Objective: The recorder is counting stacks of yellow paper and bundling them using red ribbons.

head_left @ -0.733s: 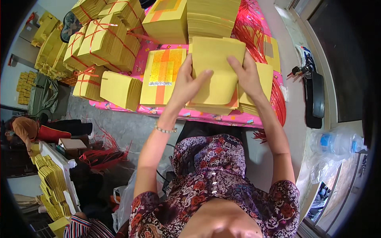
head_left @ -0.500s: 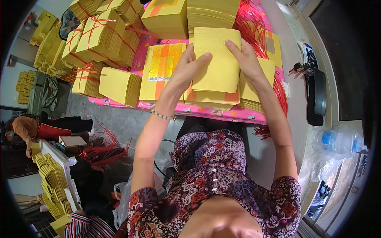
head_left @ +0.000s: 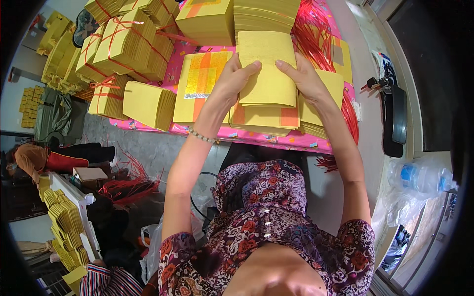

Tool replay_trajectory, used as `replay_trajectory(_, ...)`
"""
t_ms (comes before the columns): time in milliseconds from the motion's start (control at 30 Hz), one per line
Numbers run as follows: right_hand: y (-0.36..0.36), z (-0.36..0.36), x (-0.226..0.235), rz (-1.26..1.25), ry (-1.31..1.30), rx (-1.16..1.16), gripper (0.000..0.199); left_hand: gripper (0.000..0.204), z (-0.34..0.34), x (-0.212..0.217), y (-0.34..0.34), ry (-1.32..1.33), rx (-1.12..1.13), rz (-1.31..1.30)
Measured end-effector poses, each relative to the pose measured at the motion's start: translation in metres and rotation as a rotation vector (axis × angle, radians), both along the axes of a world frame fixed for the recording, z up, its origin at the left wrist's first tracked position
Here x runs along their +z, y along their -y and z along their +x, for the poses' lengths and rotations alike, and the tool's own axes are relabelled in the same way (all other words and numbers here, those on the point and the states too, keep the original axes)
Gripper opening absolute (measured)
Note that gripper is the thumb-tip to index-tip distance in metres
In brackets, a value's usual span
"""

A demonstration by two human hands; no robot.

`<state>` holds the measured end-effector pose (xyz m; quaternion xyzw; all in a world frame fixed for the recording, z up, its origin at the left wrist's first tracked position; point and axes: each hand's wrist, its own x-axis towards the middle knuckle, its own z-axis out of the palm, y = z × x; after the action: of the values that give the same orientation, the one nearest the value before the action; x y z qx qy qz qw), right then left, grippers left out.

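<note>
A small stack of yellow paper sheets is held up above the table between my two hands. My left hand grips its left edge, the thumb flat on the front and the fingers hidden behind. On the opposite edge my right hand has the same grip. Below it lies a yellow stack with an orange band, partly covered. Left of that is a yellow stack whose top sheet bears a gold and orange patch. Another plain yellow stack sits under my right forearm.
Yellow bundles tied with red string stand at the table's left. Loose red strings hang over the right side of the pink patterned tablecloth. A person in an orange top is at far left, a striped sleeve at lower left.
The held sheets have shifted slightly, their lower edge rising a little and bowing. My right thumb has moved left and down on the front sheet.
</note>
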<state>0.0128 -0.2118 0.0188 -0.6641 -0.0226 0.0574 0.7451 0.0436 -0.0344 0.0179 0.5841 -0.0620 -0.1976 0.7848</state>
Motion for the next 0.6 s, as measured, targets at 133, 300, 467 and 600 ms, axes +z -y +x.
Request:
replay_trajectory(133,-0.002,0.000,-0.001,0.003,0.013,-0.014,0.044,0.049,0.000,-0.001,0.001,-0.008,0.004,-0.025)
replay_trajectory(300,0.001,0.006,-0.004,-0.011,-0.003,0.002,0.045,0.039,0.003,-0.005,-0.001,-0.030,0.008,-0.041)
replay_trajectory(467,-0.001,-0.014,-0.001,-0.113,0.202,-0.103,0.074,0.034,0.009,-0.006,-0.005,-0.125,0.065,-0.048)
replay_trajectory(600,-0.007,-0.034,0.006,-0.191,0.203,0.013,0.080,0.031,0.013,-0.015,-0.007,-0.163,0.115,-0.133)
